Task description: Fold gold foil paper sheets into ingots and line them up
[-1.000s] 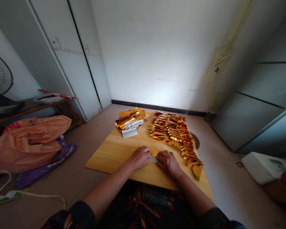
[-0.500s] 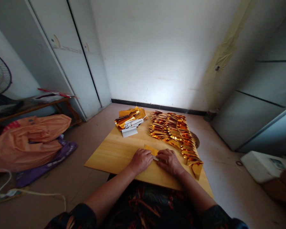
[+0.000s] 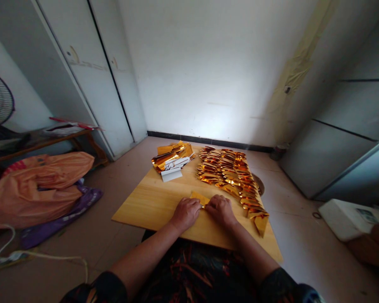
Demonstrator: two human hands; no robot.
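A sheet of gold foil paper (image 3: 198,197) lies on the wooden board in front of me, its near edge rolled or folded over. My left hand (image 3: 187,211) grips that edge from the left with its fingers pressed together. From the other side, my right hand (image 3: 221,208) pinches the same edge, its fingers curled. Only a small pale and shiny bit of the fold shows between my fingertips; the rest is hidden under them. Rows of folded gold foil pieces (image 3: 227,170) lie overlapping to the right of my hands.
At the board's (image 3: 145,204) far left lie loose gold foil sheets (image 3: 177,148), with white paper strips (image 3: 176,163) and a folded white card (image 3: 172,174). An orange bag (image 3: 34,181) and a white cable (image 3: 57,255) are on the left. A white box (image 3: 345,219) stands right.
My right hand has shifted slightly and its fingers have curled in more. Less of the pale folded edge shows between my hands now. The piles have stayed put.
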